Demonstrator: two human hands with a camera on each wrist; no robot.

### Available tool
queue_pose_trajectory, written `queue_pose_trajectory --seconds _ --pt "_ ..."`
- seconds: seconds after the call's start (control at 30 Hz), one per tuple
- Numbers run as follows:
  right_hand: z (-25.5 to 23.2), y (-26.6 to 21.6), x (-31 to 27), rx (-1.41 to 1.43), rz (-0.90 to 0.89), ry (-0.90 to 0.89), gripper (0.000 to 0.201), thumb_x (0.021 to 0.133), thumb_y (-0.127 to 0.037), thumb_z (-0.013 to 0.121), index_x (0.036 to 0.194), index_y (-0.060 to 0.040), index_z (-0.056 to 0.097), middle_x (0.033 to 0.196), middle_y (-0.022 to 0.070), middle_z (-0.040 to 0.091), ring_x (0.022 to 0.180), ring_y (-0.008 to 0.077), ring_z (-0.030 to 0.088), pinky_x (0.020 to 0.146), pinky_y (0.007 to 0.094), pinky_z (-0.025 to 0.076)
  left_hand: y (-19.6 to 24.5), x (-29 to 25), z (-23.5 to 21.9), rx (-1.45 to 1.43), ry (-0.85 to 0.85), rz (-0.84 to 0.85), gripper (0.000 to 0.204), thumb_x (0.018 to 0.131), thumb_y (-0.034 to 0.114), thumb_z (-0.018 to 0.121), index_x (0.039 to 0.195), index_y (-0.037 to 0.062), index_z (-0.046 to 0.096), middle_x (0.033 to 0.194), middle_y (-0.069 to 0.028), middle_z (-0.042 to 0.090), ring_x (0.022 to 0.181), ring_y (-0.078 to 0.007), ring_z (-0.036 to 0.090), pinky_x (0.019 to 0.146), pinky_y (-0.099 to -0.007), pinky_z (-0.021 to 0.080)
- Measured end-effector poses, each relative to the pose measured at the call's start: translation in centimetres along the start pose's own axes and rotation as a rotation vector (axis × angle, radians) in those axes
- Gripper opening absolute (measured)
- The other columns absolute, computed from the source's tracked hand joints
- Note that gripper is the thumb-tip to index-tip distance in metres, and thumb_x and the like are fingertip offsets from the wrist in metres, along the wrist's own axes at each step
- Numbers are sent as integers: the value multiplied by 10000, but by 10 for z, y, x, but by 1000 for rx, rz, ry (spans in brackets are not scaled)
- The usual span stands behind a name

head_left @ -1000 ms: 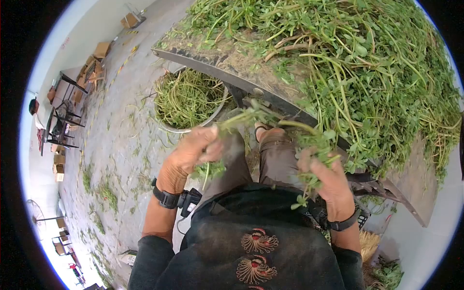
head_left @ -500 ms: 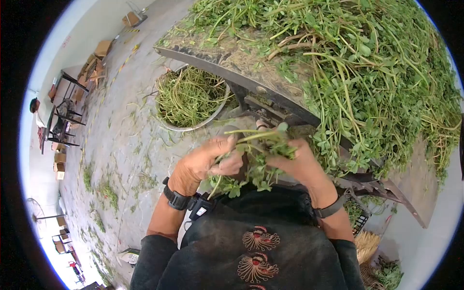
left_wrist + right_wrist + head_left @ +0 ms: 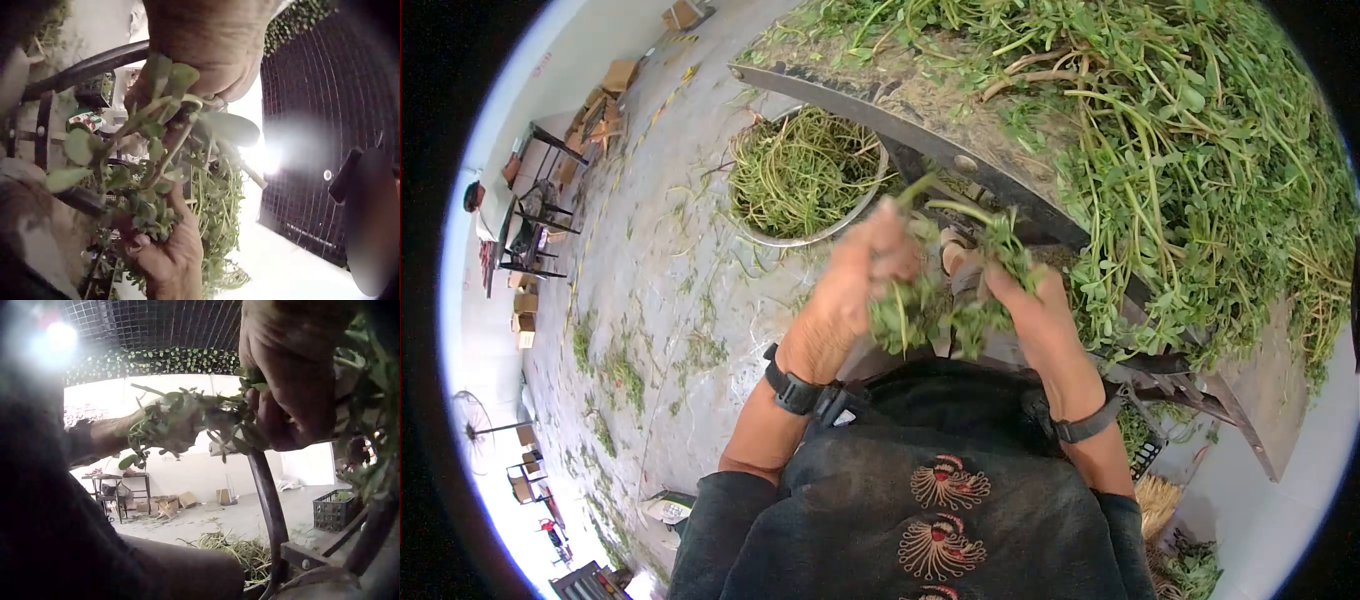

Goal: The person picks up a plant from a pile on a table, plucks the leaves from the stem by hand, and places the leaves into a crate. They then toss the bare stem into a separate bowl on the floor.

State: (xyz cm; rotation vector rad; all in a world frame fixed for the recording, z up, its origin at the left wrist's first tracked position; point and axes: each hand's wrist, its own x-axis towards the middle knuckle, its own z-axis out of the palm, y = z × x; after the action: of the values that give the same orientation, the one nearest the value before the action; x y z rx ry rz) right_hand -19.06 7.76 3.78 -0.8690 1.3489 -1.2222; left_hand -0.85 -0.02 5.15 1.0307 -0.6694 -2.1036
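Observation:
My left hand [image 3: 855,270] grips green leafy stems [image 3: 905,310] in front of my torso, the thumb side up and leaves hanging under the fingers. My right hand [image 3: 1040,320] holds another part of the leafy sprigs [image 3: 1010,250], a little to the right. In the left wrist view the right hand [image 3: 169,256] pinches leaves [image 3: 147,212] below the left hand [image 3: 206,37]. The right wrist view has the right hand [image 3: 294,375] curled round stems, with the left hand [image 3: 119,434] behind leaves [image 3: 169,419]. Motion blurs some fingertips.
A large heap of greens [image 3: 1200,180] covers the table [image 3: 920,110] at upper right. A round metal basin [image 3: 800,240] of stems stands on the floor at its left corner. A black crate [image 3: 334,512] and cardboard boxes [image 3: 620,75] stand farther off.
The hands came together from wide apart, then drew slightly apart again. Both sit higher in view than a second ago, the left one further right, still with stems in the fingers.

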Motion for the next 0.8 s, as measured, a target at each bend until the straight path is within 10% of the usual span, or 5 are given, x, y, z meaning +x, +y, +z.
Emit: queue_pose_trajectory --seconds 0.1,0.13,0.37,0.6,0.8 --pt "-7 -15 -21 141 -78 -230 231 833 -161 604 1000 -1 601 778 33 590 690 110 541 671 251 424 6 23 -31 -251 24 122 382 966 308 391 616 161 346 485 67 295 415 -67 242 367 -196 199" --pt "-7 -19 -23 195 -150 -222 220 833 -143 602 1002 -3 598 792 38 595 704 112 544 683 254 430 1 27 -48 -407 -233 67 354 969 327 376 663 149 383 509 47 359 425 -73 337 354 -195 265" --pt "8 -19 -22 278 -62 -47 268 790 -68 667 1037 7 594 912 34 617 817 95 558 754 250 452 -13 23 -22 -376 -123 18 354 958 383 366 780 95 470 702 -41 517 538 -124 530 515 -237 500" --pt "20 0 -15 6 -136 -107 198 822 -106 628 988 2 626 978 93 508 1021 210 421 931 324 306 -21 19 -5 -196 -28 123 405 958 418 345 773 83 479 790 -44 500 596 -111 482 494 -234 457" --pt "17 12 -11 -38 -187 -71 184 819 -118 633 949 11 624 996 84 527 927 195 490 852 313 378 -20 8 0 -84 -33 167 407 959 422 341 779 83 479 770 -34 493 584 -101 475 488 -226 432"
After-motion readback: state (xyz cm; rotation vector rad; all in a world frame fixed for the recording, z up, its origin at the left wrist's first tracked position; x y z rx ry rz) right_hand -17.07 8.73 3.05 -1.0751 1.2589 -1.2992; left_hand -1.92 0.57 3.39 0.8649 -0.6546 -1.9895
